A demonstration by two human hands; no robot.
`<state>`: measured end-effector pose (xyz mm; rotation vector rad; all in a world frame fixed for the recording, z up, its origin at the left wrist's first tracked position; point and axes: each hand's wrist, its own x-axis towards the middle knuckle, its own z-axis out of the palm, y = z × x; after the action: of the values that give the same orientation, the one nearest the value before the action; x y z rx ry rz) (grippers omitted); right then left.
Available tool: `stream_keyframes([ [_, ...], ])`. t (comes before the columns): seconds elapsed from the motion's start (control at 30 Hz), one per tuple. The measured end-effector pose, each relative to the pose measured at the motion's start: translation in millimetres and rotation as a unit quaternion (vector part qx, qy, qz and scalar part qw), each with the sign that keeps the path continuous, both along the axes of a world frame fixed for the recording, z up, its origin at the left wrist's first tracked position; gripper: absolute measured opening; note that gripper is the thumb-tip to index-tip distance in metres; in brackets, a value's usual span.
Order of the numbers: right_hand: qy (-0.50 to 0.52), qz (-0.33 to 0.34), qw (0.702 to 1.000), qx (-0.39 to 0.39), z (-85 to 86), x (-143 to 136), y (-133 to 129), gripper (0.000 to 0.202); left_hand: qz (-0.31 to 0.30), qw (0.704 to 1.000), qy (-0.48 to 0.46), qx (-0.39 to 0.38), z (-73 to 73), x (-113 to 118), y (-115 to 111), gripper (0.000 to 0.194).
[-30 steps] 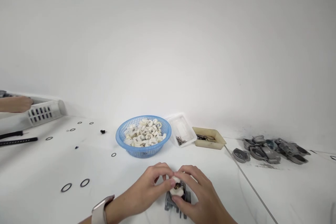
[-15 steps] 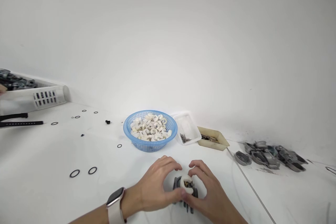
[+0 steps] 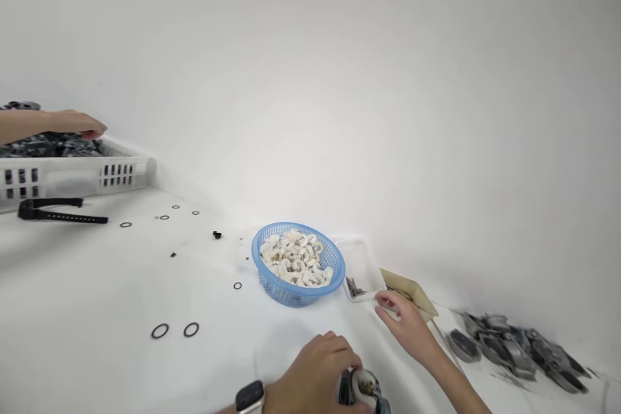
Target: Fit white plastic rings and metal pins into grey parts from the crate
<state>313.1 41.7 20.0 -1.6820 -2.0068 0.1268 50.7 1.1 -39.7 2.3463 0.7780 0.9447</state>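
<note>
1. At the bottom edge of our view, just right of centre, we see the grey-and-white part (image 3: 359,389) low over the surface (image 3: 97,310); its lower end is cut off by the frame.
2. Our left hand (image 3: 317,372) lies along its left side, and this grip is clamped on it: fingers over the far side, thumb across the near side. The part's white, rounded top shows to the right of the knuckles, with something brass-coloured inside.
3. Our right hand (image 3: 406,330) is well apart from that part, farther forward and to the right. Its grip stands apart, thumb and fingers spread, by the near corner of the white tray (image 3: 361,255); we cannot tell whether the fingertips touch the rim.
4. Small metal pins (image 3: 354,288) lie in the near end of that tray. Just right of it, partly behind our right hand, sits the yellowish tray (image 3: 423,297).
5. Left of the white tray we have the blue basket (image 3: 291,297), heaped with white curved pieces (image 3: 295,260).
6. Near the left edge, another person's hand (image 3: 80,124) reaches over the white crate (image 3: 72,178) of dark parts.
</note>
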Motion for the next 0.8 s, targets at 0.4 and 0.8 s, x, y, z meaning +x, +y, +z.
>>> stream_keyframes([
  [0.4,-0.277,-0.023,0.954,-0.108,-4.9,-55,103,0.028,-0.023,0.987,0.113,0.113,-33.4,22,33,0.03],
  [0.8,-0.255,-0.058,0.96,-0.098,-5.2,-42,109,0.029,-0.033,0.993,0.074,0.087,-31.4,20,26,0.035],
])
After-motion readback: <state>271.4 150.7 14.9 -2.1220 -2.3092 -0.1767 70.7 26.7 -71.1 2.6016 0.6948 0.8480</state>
